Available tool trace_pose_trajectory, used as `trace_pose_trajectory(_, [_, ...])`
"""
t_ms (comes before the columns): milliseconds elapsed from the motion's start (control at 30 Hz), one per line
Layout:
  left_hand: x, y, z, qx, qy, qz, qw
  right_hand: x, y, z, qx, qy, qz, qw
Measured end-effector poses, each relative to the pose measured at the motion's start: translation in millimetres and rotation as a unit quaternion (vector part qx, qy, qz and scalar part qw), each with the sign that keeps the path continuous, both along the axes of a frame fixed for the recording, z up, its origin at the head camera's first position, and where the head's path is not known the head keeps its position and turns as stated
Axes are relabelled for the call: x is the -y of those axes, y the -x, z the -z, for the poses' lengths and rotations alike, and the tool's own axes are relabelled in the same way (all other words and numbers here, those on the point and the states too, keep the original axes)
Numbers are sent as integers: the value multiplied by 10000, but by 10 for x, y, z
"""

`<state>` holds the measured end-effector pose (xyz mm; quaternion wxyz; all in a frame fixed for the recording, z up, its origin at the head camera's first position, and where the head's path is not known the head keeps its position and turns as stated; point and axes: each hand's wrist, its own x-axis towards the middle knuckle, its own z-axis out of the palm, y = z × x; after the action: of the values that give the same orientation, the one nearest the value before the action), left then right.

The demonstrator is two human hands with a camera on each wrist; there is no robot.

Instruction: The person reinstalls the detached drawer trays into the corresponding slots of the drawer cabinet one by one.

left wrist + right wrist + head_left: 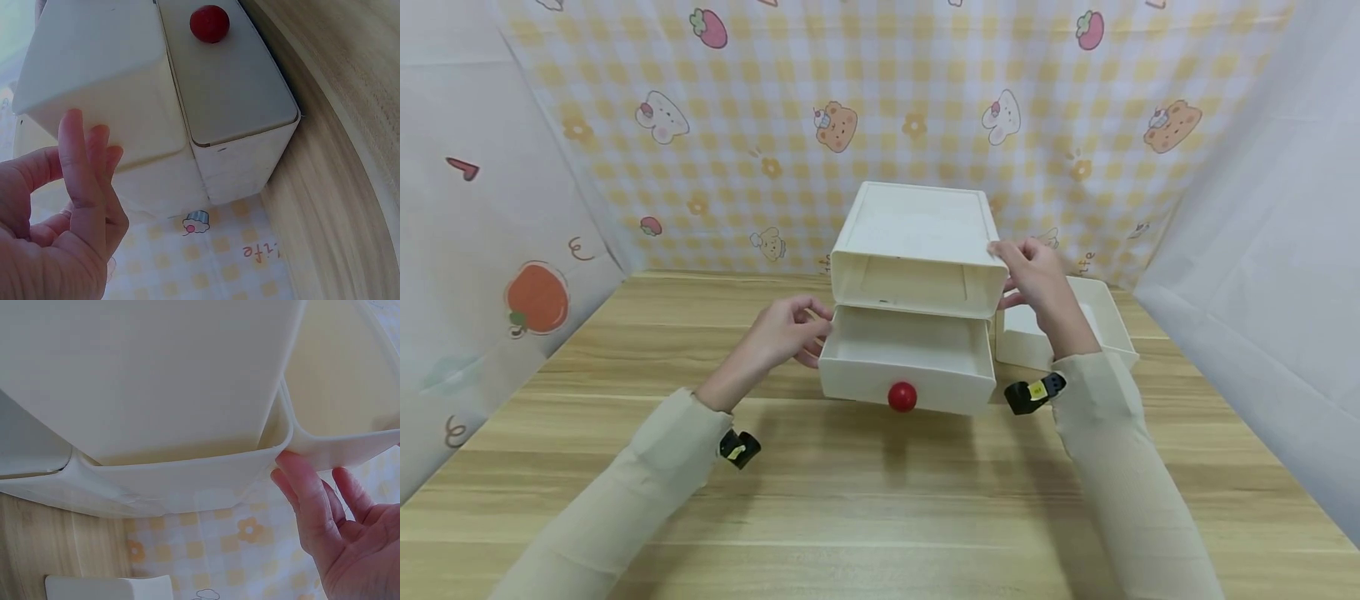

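While the drawer [857,381] sits partly inside its cabinet [925,221], unclenched hands [786,331] [1041,287] flank the pair

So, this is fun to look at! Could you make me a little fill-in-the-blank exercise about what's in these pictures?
1. The round knob on the pulled-out white plastic drawer is coloured ____.
2. The white plastic compartment without a drawer is at the very ____ of the stack.
3. Of the person's two hands, the one touching that compartment is the ____ hand.
4. The checked cloth backdrop has white and ____ squares.

Missing words: red; top; right; yellow.
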<state>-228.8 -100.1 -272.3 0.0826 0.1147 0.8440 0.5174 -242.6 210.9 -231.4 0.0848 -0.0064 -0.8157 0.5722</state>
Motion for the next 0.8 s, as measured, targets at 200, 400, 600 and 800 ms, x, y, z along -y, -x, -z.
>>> trace_pose_trajectory(200, [-26,36,7,-15,-20,-28,10000,-5,-2,6,-9,7,2,10000])
trace_pose_trajectory(400, [-27,58,14,31,-5,-31,10000,-10,0,4,-24,-13,13,10000])
trace_pose_trajectory(600, [-26,9,3,-97,129,-89,9998,-1,3,11,5,29,36,10000])
trace_pose_trajectory(800, [-103,-198,-58,-1654,1032,-328,9803,-2,3,6,20,6,46,10000])
